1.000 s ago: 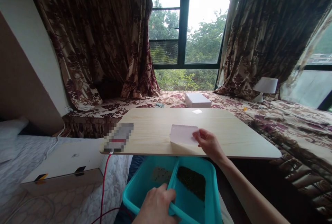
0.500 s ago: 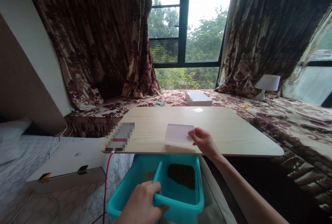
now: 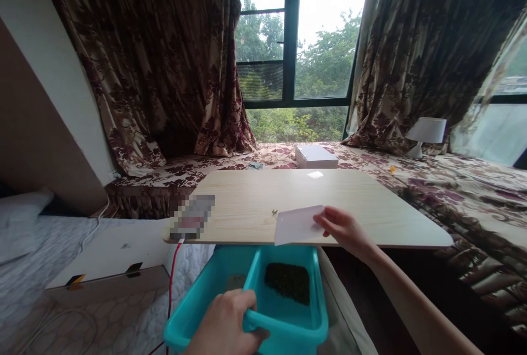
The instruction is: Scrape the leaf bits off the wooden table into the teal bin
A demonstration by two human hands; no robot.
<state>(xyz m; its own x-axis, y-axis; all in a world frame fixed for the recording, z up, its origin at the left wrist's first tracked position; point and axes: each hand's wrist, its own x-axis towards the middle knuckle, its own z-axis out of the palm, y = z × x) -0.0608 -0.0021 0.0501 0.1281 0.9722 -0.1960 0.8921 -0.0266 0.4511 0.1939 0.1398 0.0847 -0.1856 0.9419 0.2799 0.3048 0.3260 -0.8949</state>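
My left hand [image 3: 228, 325] grips the near rim of a teal plastic bin [image 3: 288, 326] held below the front edge of the light wooden table [image 3: 370, 207]. The bin is nested in a second teal bin [image 3: 193, 311]; a dark heap of small bits [image 3: 287, 281] lies in it. My right hand [image 3: 343, 229] pinches a white plastic card [image 3: 296, 225], tilted at the table's front edge just above the bin. A few small dark specks [image 3: 274, 212] lie on the table just left of the card.
A blurred-out object [image 3: 192, 217] sits at the table's left front corner, with a red cable [image 3: 172, 281] hanging below. A white box [image 3: 316, 156] and a small white lamp [image 3: 426, 134] rest on the floral window seat. A flat cardboard box [image 3: 111, 259] lies on the bed, left.
My right hand has drawn the white card toward the table's front edge and tilted it over the bin. Specks now show on the table. My left hand keeps its hold on the bin.
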